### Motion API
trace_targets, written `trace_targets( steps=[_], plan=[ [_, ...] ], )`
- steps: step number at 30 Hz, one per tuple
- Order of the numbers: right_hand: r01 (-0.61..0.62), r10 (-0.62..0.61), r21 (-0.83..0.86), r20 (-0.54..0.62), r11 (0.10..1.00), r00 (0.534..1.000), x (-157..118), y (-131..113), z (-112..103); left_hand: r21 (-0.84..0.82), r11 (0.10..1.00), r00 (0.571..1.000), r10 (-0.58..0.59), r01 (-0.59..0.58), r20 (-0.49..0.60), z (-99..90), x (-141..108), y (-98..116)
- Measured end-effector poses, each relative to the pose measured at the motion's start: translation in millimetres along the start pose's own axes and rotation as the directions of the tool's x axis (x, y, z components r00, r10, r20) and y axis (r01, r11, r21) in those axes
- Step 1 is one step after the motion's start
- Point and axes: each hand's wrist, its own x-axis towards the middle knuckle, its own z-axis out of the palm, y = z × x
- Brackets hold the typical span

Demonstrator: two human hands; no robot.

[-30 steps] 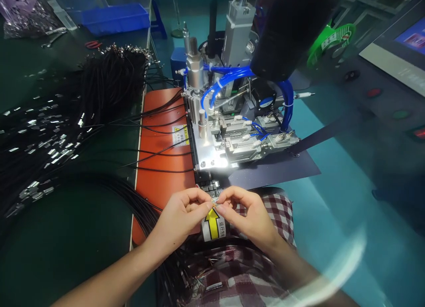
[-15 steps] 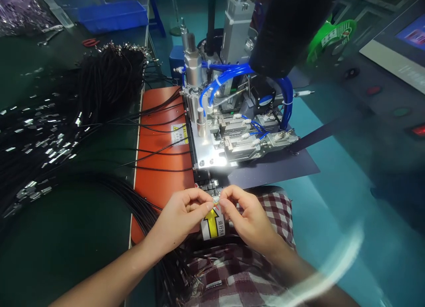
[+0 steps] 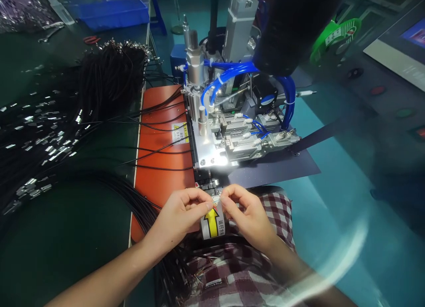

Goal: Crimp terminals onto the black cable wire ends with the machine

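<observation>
Thin light-coloured wires (image 3: 215, 200), with a bit of red and orange, show in the small gap between my fingertips. My left hand (image 3: 181, 214) pinches them from the left with thumb and forefinger, its other fingers curled. From the right, my right hand (image 3: 247, 211) has thumb and forefinger closed at the other end of the wires. Just below the fingertips is a white label with a yellow arrow (image 3: 212, 225). A bundle of black cables (image 3: 133, 200) passes under my left wrist towards my lap; whether the pinched wires belong to one of these is hidden.
Ahead stands a metal machine (image 3: 212, 152) with blue air hoses (image 3: 229, 70). Black cables cross an orange panel (image 3: 162, 178) into its left side. Heaped cables (image 3: 109, 76) with shiny ends cover the table at left, near a blue tray (image 3: 114, 14). A control panel (image 3: 398, 68) is at right.
The hands stay almost in place, with slight finger movement and a little more gap between the fingertips. The view has shifted slightly.
</observation>
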Motion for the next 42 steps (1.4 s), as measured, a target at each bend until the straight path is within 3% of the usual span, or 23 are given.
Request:
trace_targets(
  steps=[9, 19, 31, 39, 42],
  plan=[
    [0.012, -0.012, 0.017, -0.013, 1.000, 1.000, -0.6, -6.6, 1.0, -0.050, 0.999, 1.000, 0.016, -0.016, 0.011, -0.9, 0.4, -3.4],
    [0.009, -0.007, 0.043, -0.051, 0.999, 0.999, -0.5, -6.2, 5.0, 0.105, 0.988, 0.992, 0.120, -0.116, -0.032, 1.0, 0.6, -0.5],
    [-0.039, 0.043, 0.119, -0.031, 0.992, 0.999, -1.9, -5.0, 8.4, 0.009, 0.990, 0.988, 0.141, -0.141, -0.065, 4.6, -1.4, -1.9],
    [0.215, -0.224, -0.140, -0.050, 0.967, 0.973, -7.3, -3.4, 2.8, 0.124, 0.978, 0.980, 0.178, -0.166, -0.092, 7.3, -4.0, -0.6],
    [0.189, -0.195, -0.127, -0.032, 0.974, 0.980, -5.9, -6.4, 1.1, 0.116, 0.978, 0.980, 0.182, -0.171, -0.084, 7.1, -3.8, -0.9]
  ],
)
